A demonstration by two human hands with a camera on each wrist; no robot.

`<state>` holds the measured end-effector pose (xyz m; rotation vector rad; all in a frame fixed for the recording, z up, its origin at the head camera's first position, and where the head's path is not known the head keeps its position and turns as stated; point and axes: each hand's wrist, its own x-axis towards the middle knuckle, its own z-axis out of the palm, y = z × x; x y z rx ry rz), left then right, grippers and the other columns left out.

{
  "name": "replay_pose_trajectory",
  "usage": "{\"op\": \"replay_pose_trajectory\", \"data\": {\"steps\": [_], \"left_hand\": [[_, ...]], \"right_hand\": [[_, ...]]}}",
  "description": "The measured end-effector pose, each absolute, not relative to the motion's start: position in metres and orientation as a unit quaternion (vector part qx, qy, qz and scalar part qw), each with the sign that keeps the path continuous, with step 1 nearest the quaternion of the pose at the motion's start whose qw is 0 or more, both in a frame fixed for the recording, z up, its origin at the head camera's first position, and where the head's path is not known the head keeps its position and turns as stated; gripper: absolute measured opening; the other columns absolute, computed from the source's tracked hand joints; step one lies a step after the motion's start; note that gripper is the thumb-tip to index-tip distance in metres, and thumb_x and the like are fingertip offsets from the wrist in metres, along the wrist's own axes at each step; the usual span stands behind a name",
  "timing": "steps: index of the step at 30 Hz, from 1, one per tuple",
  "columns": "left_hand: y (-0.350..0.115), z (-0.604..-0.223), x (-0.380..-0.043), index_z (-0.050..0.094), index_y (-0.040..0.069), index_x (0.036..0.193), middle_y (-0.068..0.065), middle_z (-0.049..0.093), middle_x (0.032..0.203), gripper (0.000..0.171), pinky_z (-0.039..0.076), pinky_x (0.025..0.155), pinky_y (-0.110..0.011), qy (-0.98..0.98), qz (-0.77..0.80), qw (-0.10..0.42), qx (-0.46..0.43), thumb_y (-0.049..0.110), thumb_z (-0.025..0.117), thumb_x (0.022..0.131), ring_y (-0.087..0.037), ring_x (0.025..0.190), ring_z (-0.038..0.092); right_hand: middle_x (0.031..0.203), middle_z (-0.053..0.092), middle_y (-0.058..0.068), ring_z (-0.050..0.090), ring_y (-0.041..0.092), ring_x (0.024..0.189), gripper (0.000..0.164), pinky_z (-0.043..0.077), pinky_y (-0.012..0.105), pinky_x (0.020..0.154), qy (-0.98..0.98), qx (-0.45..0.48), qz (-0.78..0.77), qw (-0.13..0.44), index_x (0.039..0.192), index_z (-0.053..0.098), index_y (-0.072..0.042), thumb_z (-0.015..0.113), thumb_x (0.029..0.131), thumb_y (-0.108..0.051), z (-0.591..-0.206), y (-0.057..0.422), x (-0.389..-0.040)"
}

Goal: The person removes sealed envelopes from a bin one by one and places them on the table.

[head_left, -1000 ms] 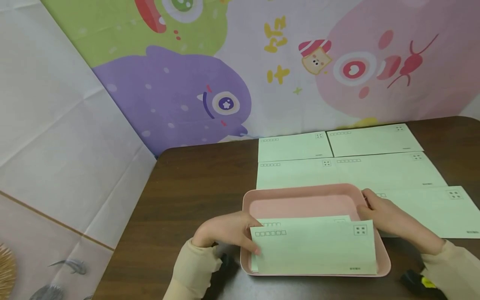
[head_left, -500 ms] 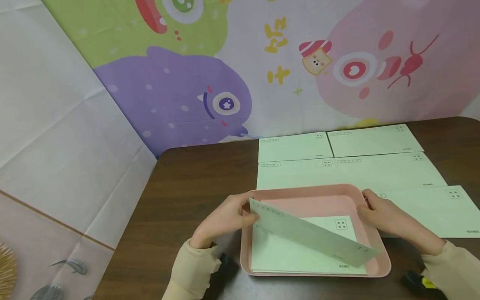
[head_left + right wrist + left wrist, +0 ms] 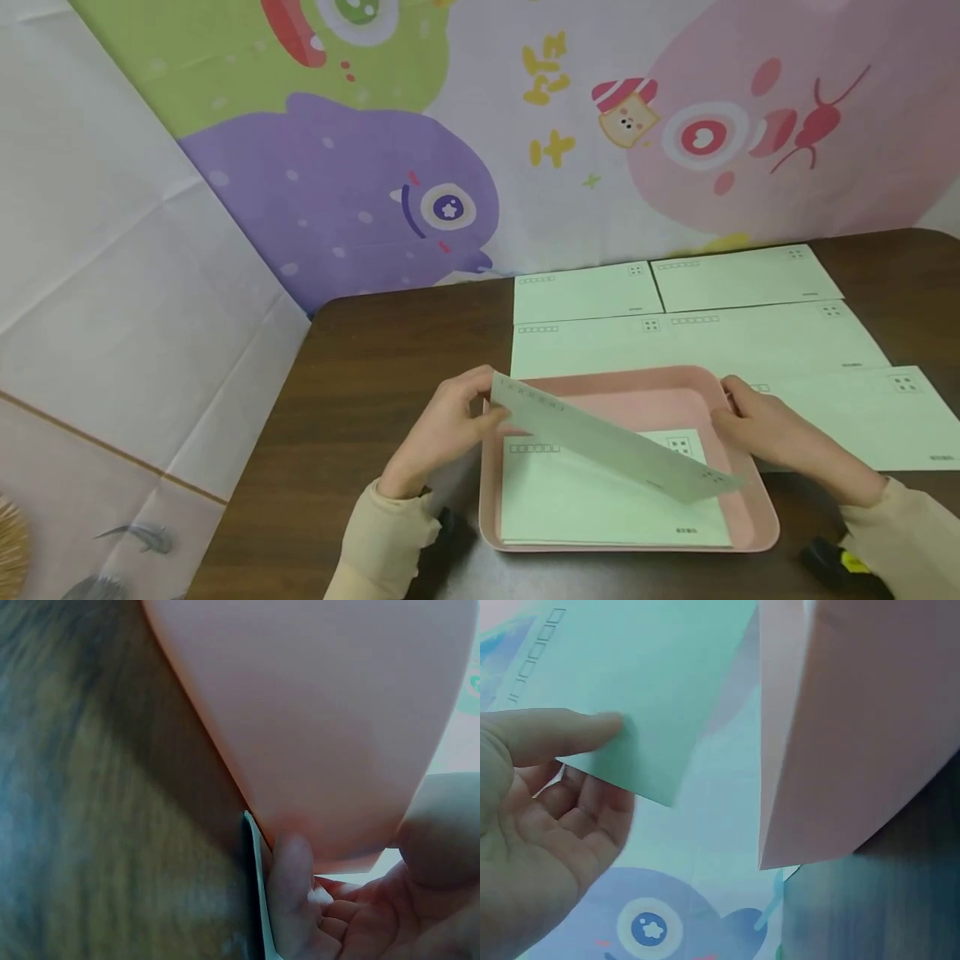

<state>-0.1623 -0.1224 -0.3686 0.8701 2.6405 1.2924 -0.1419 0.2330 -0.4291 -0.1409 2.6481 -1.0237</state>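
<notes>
In the head view, my left hand (image 3: pixel 450 425) pinches a pale green envelope (image 3: pixel 600 437) by its left end. The envelope slants, left end raised above the pink tray (image 3: pixel 645 406) and right end low over the tray's right side. In the left wrist view, the thumb lies on the printed face of the envelope (image 3: pixel 652 682), fingers behind it. Below it, more pale green envelopes (image 3: pixel 592 504) lie stacked in the front of the tray. My right hand (image 3: pixel 765 425) grips the tray's right rim; the right wrist view shows its fingers against the outer wall (image 3: pixel 300 735).
Behind and right of the tray, similar envelopes lie in rows on the dark wooden table: one at back left (image 3: pixel 585 296), one at back right (image 3: pixel 750 281), others in a middle row (image 3: pixel 780 342) and front right (image 3: pixel 847 425). A cartoon cloth (image 3: pixel 360 192) hangs behind the table.
My left hand has lifted the top envelope's left end off the stack and moved it up and back, uncovering the envelope beneath. The right hand and tray stay put.
</notes>
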Motion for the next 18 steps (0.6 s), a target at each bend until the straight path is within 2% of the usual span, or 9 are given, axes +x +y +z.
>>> {"op": "replay_pose_trajectory", "data": {"steps": [4, 8, 9, 12, 15, 18], "left_hand": [[-0.121, -0.364, -0.161, 0.064, 0.010, 0.088, 0.000, 0.060, 0.089, 0.016, 0.044, 0.069, -0.025, 0.860, 0.420, 0.005, 0.290, -0.004, 0.063, 0.080, -0.013, 0.078, 0.052], [-0.121, -0.362, -0.161, 0.061, 0.004, 0.100, -0.008, 0.064, 0.100, 0.020, 0.049, 0.070, -0.024, 0.856, 0.414, -0.004, 0.310, -0.005, 0.061, 0.081, -0.015, 0.084, 0.061], [-0.121, -0.363, -0.162, 0.060, 0.004, 0.103, -0.009, 0.064, 0.102, 0.022, 0.049, 0.067, -0.023, 0.854, 0.416, -0.002, 0.313, -0.005, 0.059, 0.083, -0.016, 0.082, 0.061], [-0.124, -0.367, -0.165, 0.057, 0.007, 0.110, -0.008, 0.065, 0.104, 0.024, 0.044, 0.057, -0.020, 0.851, 0.424, -0.004, 0.310, 0.001, 0.057, 0.086, -0.015, 0.071, 0.058], [-0.126, -0.371, -0.167, 0.056, 0.012, 0.110, -0.005, 0.066, 0.103, 0.023, 0.044, 0.055, -0.020, 0.850, 0.442, -0.023, 0.284, 0.008, 0.056, 0.088, -0.011, 0.066, 0.057], [-0.126, -0.374, -0.169, 0.056, 0.013, 0.108, -0.006, 0.067, 0.101, 0.020, 0.051, 0.057, -0.027, 0.845, 0.468, -0.051, 0.253, 0.011, 0.057, 0.088, -0.009, 0.070, 0.062]], "right_hand": [[0.084, 0.050, 0.009, 0.047, 0.018, 0.072, 0.035, 0.037, 0.029, 0.058, 0.921, -0.053, -0.357, 0.143, 0.111, 0.037, 0.007, 0.038, 0.093, -0.022, -0.429, 0.233, -0.142], [0.091, 0.054, 0.015, 0.049, 0.019, 0.074, 0.042, 0.038, 0.029, 0.059, 0.923, -0.060, -0.355, 0.136, 0.111, 0.038, 0.007, 0.043, 0.094, -0.031, -0.429, 0.234, -0.142], [0.095, 0.056, 0.015, 0.050, 0.020, 0.076, 0.047, 0.038, 0.029, 0.060, 0.923, -0.061, -0.355, 0.136, 0.115, 0.037, 0.007, 0.044, 0.094, -0.035, -0.429, 0.234, -0.141], [0.090, 0.053, 0.015, 0.048, 0.019, 0.072, 0.044, 0.037, 0.028, 0.057, 0.921, -0.058, -0.360, 0.139, 0.115, 0.037, 0.005, 0.041, 0.094, -0.034, -0.429, 0.234, -0.141], [0.078, 0.046, 0.009, 0.043, 0.018, 0.066, 0.034, 0.034, 0.028, 0.053, 0.920, -0.060, -0.364, 0.135, 0.110, 0.037, 0.004, 0.036, 0.095, -0.026, -0.430, 0.235, -0.140], [0.077, 0.045, 0.008, 0.045, 0.017, 0.067, 0.031, 0.035, 0.028, 0.054, 0.920, -0.058, -0.365, 0.132, 0.108, 0.038, 0.006, 0.036, 0.094, -0.022, -0.431, 0.235, -0.141]]}}
